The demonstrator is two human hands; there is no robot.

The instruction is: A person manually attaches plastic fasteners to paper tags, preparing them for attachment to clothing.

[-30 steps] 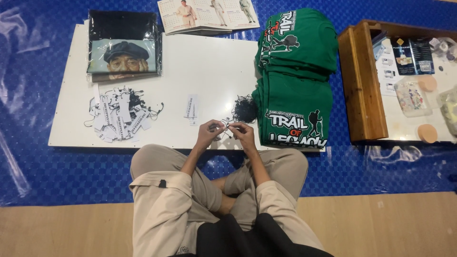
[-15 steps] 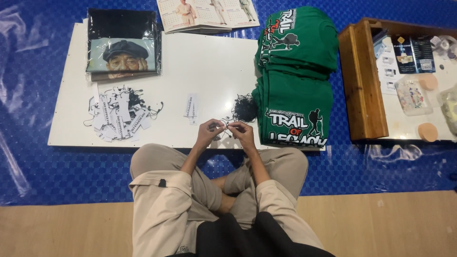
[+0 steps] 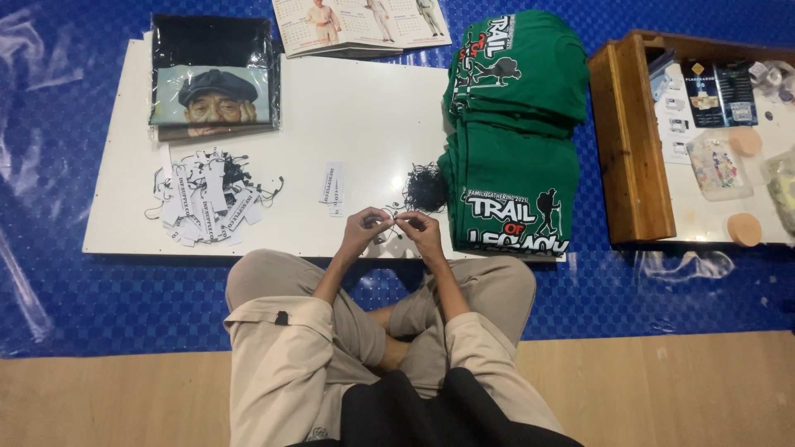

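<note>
Over a white board [image 3: 348,108] on blue sheeting, the left hand [image 3: 362,230] and right hand [image 3: 422,229] are pinching a small paper tag [image 3: 392,225] on thin black string, probably light, floppy and best held by its edges.

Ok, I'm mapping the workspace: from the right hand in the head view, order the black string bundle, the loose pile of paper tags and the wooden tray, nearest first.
From the right hand:
1. Black string bundle, just beyond it on the white board.
2. Wooden tray, off to its right.
3. Pile of paper tags, far left on the board.

Even bright overhead light, soft shadows, glare on blue plastic sheet [image 3: 50,165], sharp.
</note>
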